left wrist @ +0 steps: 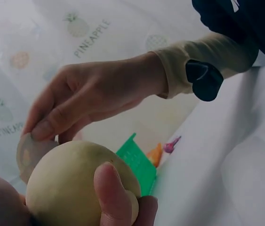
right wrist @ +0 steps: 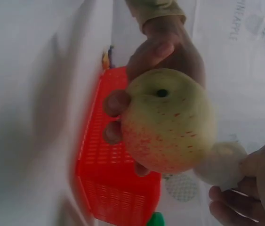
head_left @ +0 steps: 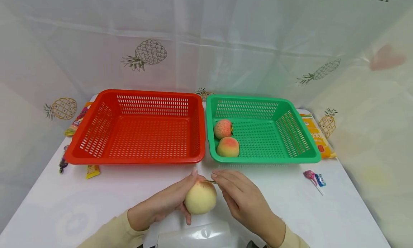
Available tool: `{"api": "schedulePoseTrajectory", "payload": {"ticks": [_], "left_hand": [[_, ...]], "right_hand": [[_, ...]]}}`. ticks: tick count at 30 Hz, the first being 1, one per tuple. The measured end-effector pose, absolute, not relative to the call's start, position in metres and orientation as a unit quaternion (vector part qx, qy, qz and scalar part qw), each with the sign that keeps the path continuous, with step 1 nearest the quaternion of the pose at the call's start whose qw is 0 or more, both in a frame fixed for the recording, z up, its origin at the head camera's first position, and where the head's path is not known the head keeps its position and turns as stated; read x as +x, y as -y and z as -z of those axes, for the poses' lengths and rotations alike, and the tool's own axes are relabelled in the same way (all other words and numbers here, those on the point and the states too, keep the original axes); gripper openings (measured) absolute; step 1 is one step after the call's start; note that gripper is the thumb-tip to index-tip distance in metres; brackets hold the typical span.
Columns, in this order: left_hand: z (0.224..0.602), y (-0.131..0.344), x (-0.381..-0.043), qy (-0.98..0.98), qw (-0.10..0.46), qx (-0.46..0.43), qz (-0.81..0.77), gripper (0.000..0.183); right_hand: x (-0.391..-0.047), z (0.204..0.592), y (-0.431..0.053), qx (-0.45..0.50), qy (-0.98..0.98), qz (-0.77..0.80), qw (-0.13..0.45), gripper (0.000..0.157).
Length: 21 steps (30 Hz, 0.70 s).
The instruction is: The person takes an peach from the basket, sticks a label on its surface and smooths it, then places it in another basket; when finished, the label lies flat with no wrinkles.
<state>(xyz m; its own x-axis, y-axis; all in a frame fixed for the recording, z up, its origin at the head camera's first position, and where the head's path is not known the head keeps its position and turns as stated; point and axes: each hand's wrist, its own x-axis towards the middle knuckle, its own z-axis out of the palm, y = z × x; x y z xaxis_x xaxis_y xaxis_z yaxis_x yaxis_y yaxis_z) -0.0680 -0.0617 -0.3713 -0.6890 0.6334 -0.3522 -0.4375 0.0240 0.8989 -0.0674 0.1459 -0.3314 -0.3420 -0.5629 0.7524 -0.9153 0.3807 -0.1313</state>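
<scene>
My left hand (head_left: 167, 201) grips a pale yellow peach (head_left: 200, 197) above the white table, thumb and fingers around its sides. Red specks and a small dark hole show on the peach (right wrist: 170, 122) in the right wrist view. Close by on the right, my right hand (head_left: 246, 197) pinches a thin, round, translucent sticker (right wrist: 221, 165) by its edge. The sticker (left wrist: 25, 157) lies against or just beside the peach in the left wrist view; whether it touches, I cannot tell. Two more peaches (head_left: 228, 147) lie at the left side of the green basket (head_left: 264, 160).
A red basket (head_left: 135, 162) stands left of the green one. A clear plastic sheet or roll (head_left: 196, 235) lies at the front edge. A lollipop (head_left: 309, 174) and a blue wrapped sweet (head_left: 320, 179) sit right; a yellow packet (head_left: 93, 171) sits left. An orange bag (head_left: 317, 136) is behind right.
</scene>
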Motion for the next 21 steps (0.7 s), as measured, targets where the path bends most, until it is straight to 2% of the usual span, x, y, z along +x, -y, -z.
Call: {"api": "schedulePoseTrajectory", "payload": {"ticks": [10, 21], "left_hand": [[0.3708, 0.0587, -0.0675, -0.604, 0.392, 0.086, -0.688, 0.067], [0.3659, 0.0603, -0.0687, -0.614, 0.395, 0.103, -0.676, 0.061]], "right_hand": [[-0.0656, 0.3320, -0.1426, 0.542, 0.754, -0.220, 0.300, 0.026], [-0.0603, 0.3311, -0.1435, 0.573, 0.749, -0.173, 0.284, 0.029]]}}
